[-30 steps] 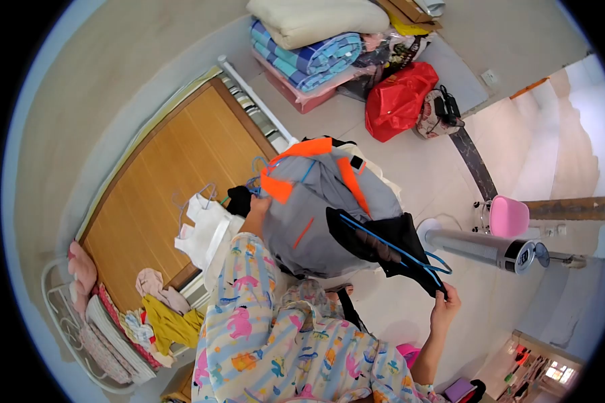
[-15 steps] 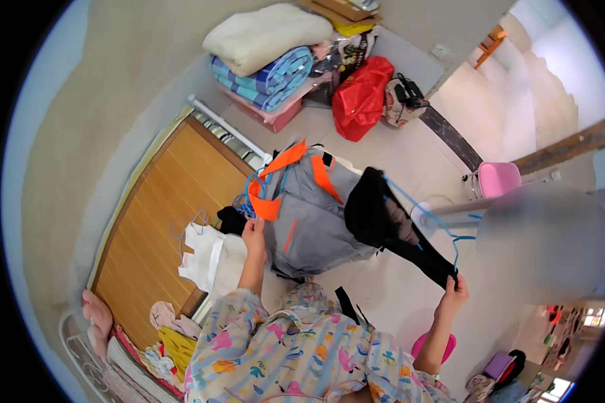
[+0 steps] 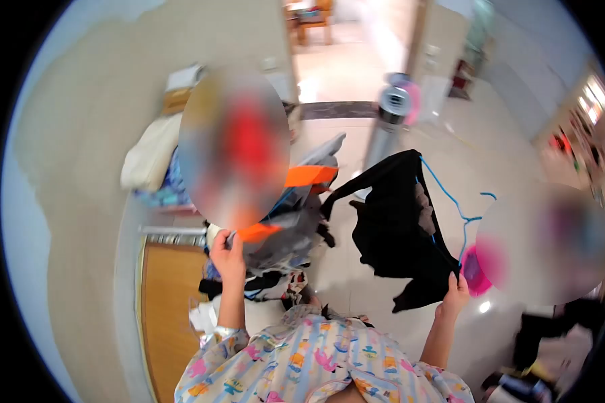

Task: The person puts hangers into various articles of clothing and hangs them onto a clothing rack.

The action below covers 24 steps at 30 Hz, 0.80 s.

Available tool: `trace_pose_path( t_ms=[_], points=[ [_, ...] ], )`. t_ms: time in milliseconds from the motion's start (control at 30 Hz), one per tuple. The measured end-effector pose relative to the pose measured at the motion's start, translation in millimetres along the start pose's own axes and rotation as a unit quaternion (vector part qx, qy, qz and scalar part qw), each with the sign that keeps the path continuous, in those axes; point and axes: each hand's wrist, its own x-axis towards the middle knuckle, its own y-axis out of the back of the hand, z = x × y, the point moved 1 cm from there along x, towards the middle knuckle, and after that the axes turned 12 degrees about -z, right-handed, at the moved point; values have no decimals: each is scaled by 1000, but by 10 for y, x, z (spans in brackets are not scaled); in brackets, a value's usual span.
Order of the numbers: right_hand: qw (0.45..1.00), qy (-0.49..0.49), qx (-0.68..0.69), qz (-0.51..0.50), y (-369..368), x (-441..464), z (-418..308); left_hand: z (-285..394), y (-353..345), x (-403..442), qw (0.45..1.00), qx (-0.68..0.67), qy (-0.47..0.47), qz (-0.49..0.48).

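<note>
My left hand [image 3: 228, 258] is closed on the edge of a grey garment [image 3: 286, 232] with orange trim, which hangs in front of me at centre left. Part of this garment lies behind a blurred patch. Out to the right, my right hand [image 3: 454, 295] pinches the lower corner of a black garment [image 3: 393, 215] that hangs on a blue hanger [image 3: 450, 197]. The hanger's hook points up and to the right. The two garments hang side by side, close to each other near the middle.
A wooden board [image 3: 168, 316] lies at the lower left, below a cream quilt [image 3: 151, 153]. Behind the black garment stands a silver cylinder [image 3: 382, 138]. A pink basin [image 3: 476, 272] is on the floor at right, and piled clothes [image 3: 541, 356] lie at the lower right.
The view has swung right, towards a doorway. The black garment on its hanger is now spread upright, apart from the grey one. Both hands keep their hold.
</note>
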Motion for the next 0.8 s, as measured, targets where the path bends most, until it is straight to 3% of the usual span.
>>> trace_pose_path(
  t_ms=[200, 400, 633, 800],
  points=[
    [987, 21, -6, 161, 1223, -148, -93, 587, -1365, -393, 986, -8, -17, -167],
    [939, 85, -22, 332, 2077, -1261, -96, 694, -1834, -843, 948, -69, -61, -306],
    [853, 149, 23, 499, 2149, -2857, -343, 666, -2256, -1305, 872, -156, -44, -462],
    [783, 208, -25, 586, 2080, -3900, -651, 745, -2383, -1744, 810, -170, -33, -560]
  ],
)
